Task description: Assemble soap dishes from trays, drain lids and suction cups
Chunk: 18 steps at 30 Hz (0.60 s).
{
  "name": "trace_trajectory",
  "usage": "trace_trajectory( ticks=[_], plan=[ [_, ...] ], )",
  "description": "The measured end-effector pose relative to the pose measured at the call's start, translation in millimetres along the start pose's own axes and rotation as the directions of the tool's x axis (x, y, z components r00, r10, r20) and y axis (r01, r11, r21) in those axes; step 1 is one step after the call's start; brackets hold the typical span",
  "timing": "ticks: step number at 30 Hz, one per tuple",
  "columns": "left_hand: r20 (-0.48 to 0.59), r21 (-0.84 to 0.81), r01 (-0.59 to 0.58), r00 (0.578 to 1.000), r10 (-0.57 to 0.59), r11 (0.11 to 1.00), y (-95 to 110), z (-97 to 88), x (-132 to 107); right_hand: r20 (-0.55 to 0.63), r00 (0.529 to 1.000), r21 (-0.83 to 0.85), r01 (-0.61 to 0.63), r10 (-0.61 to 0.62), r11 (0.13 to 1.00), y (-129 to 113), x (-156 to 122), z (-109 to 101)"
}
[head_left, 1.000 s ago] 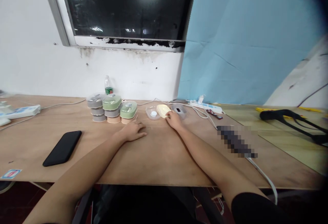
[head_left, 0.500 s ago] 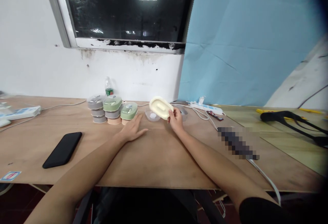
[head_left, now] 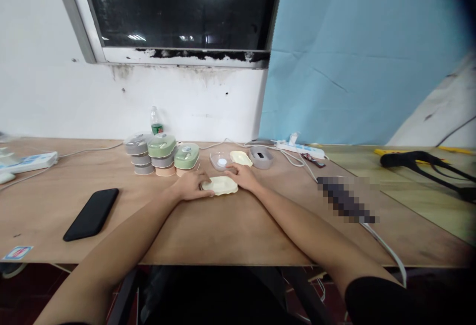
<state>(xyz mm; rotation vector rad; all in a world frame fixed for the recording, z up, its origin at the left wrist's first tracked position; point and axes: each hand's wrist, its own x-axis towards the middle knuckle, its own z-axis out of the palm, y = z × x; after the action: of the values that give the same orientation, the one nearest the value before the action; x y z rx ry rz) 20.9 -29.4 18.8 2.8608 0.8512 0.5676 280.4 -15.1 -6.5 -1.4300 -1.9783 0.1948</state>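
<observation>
**Plywood Table Under a Dark Window: Two Hands Bracket a Cream Shell**

On the bare plywood table [head_left: 230, 230], the left hand [head_left: 191, 188] and the right hand [head_left: 241, 176] meet at either end of a cream oval plastic shell [head_left: 220, 185]. The shell lies flat on the wood between them. The left fingers are loosely curled, with their tips against the shell's near-left end. Whether they pinch the rim or only press on it cannot be made out. The right hand lies low with its fingers gently spread, the tips resting on the far-right edge.

The piece looks thin and light, and the board looks smooth. Even pressure from both ends would probably steady it best, since a one-sided push might skate it sideways or tip a rim up.

Just beyond the right fingertips sits a clear plastic tray with a white disc [head_left: 219, 160], so the knuckles have little room there. Beside that tray lie a second cream oval piece [head_left: 241, 158] and a grey oval box [head_left: 261, 157].

Past the left hand stand stacked oval boxes with green and grey lids [head_left: 161, 154], and a small bottle [head_left: 156, 121] stands behind them. Well out to the left lies a black phone [head_left: 91, 213]. A white power strip [head_left: 297, 149] trails its cable off to the right.
</observation>
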Motion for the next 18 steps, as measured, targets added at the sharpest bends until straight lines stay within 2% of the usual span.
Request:
trace_trajectory(
  ticks=[4,8,10,12,15,18],
  plan=[
    [0.059,0.003,0.014,0.998,-0.014,1.0,3,5.9,2,-0.215,0.974,-0.084,-0.097,0.076,0.992,15,6,-16],
    [0.077,0.009,0.062,0.995,-0.063,0.998,3,6.9,2,-0.391,0.88,-0.158,-0.352,0.269,0.922,47,12,-33],
    [0.078,0.004,0.078,0.994,-0.078,0.997,2,5.6,2,-0.387,0.839,-0.193,-0.479,0.382,0.857,65,14,-38],
    [0.084,-0.018,0.08,0.993,-0.079,0.997,2,3.7,2,-0.344,0.816,-0.22,-0.55,0.463,0.806,78,16,-40],
    [0.093,-0.07,0.06,0.994,-0.053,0.996,3,0.7,2,-0.322,0.808,-0.207,-0.569,0.493,0.796,84,18,-38],
    [0.093,-0.109,0.022,0.996,-0.012,0.994,5,-0.9,2,-0.366,0.795,-0.147,-0.563,0.484,0.813,79,18,-36]
  ],
)
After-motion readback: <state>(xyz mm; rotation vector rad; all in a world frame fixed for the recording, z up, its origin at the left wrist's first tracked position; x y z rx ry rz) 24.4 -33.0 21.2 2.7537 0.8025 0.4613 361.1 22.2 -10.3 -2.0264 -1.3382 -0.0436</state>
